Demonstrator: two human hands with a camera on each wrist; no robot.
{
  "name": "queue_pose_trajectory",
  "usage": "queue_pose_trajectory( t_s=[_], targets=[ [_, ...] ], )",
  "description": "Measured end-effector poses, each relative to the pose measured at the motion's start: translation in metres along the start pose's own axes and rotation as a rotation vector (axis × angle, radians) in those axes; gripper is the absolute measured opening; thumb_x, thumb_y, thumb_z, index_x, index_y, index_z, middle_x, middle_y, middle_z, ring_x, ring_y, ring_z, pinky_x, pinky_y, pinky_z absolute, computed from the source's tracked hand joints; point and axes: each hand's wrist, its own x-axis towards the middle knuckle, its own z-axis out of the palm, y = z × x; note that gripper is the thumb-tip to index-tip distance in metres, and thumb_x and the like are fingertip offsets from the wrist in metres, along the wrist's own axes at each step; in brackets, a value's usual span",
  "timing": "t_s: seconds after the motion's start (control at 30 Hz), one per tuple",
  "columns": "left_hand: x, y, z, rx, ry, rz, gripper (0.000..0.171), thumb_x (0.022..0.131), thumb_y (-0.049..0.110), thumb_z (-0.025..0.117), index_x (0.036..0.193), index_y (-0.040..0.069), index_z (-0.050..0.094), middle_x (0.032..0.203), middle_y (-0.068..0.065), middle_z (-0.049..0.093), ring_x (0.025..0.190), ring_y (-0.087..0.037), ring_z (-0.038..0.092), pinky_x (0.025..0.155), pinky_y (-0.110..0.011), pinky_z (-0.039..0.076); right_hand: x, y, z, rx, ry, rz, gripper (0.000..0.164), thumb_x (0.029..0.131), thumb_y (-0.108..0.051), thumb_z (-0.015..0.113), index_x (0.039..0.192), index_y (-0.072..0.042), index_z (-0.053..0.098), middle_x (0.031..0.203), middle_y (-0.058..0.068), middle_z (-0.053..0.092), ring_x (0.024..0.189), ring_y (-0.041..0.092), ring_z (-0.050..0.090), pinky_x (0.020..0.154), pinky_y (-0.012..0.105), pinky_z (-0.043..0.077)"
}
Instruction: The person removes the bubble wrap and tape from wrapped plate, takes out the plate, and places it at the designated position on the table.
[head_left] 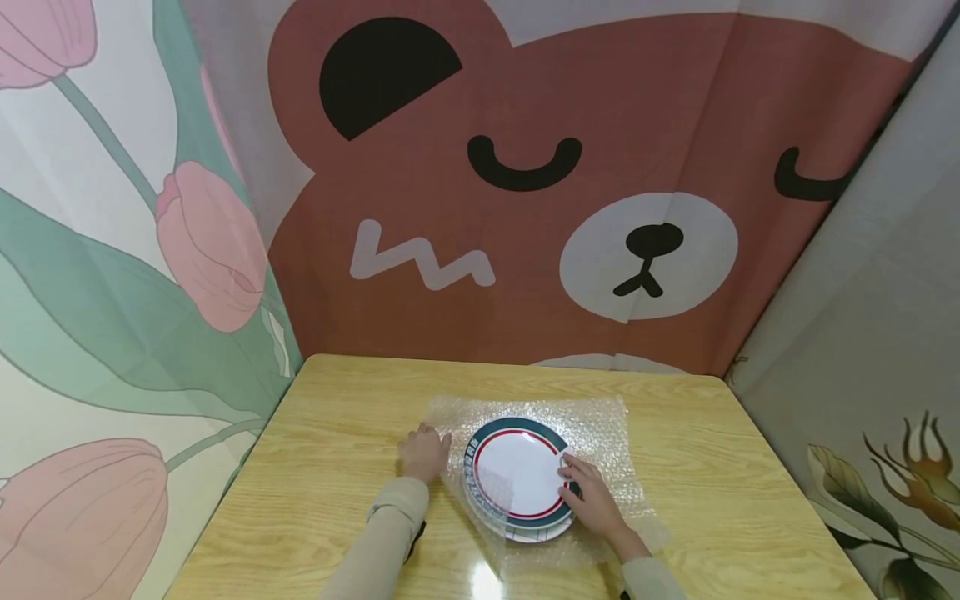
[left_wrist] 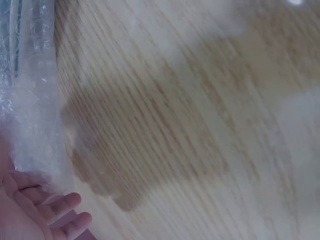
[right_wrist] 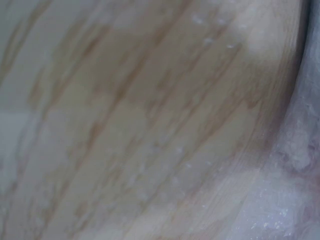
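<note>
The round white plate with a dark teal rim and a red inner ring (head_left: pixel 521 472) lies face up on a clear plastic bubble wrap sheet (head_left: pixel 596 421), with a pale dish with a lined rim (head_left: pixel 542 534) showing beneath its near edge. Just left of the plate, the person's left hand (head_left: pixel 423 454) has its fingers bent around the sheet's edge and seems to pinch it. At the plate's right rim, the right hand (head_left: pixel 597 500) lays its fingertips on the rim; whether it grips or only steadies there, I cannot tell

The step looks like working the sheet about the plate, though wrapping and unwrapping look alike here. The next move probably calls for steadying the plate while the left hand guides the sheet edge without dragging the dish beneath

Left and right of the plate, the pale yellow wood-grain table (head_left: pixel 352 408) gives bare room for the sheet to swing; beyond the plate, the far edge is nearer than either side edge
</note>
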Motion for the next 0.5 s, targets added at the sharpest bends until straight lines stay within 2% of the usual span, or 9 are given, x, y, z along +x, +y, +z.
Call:
queue_pose_trajectory(
  t_s=[0.2,0.37,0.5],
  targets=[
    [0.0007,-0.0032,0.0019,-0.071,-0.078,-0.057,0.051,0.091,0.04,0.041,0.106,-0.007,0.057,0.113,-0.015,0.055,0.096,-0.038,0.052,0.077,-0.055,0.041,-0.0001,0.0013,0.0008,0.001,0.016,-0.018,0.025,0.079,-0.013,0.064,0.102,-0.003,0.063,0.127,0.014,0.048,0.118,0.033,0.039,0.097,0.048,0.033],
    [-0.0004,-0.0034,-0.0008,-0.114,-0.129,-0.105,0.057,0.092,0.044,0.037,0.11,-0.006,0.055,0.111,-0.017,0.054,0.1,-0.039,0.049,0.083,-0.056,0.038,0.0001,0.0022,0.0007,0.004,0.033,-0.047,0.024,0.078,-0.012,0.064,0.1,-0.003,0.063,0.125,0.015,0.049,0.116,0.034,0.04,0.096,0.049,0.033],
    [-0.0016,-0.0034,-0.001,-0.139,-0.145,-0.098,0.058,0.092,0.044,0.037,0.105,-0.009,0.057,0.109,-0.017,0.052,0.098,-0.04,0.049,0.081,-0.057,0.038,0.0007,0.0031,0.0023,0.004,0.046,-0.065,0.024,0.078,-0.012,0.065,0.1,-0.002,0.063,0.125,0.016,0.049,0.115,0.035,0.041,0.096,0.049,0.034]
  ],
)
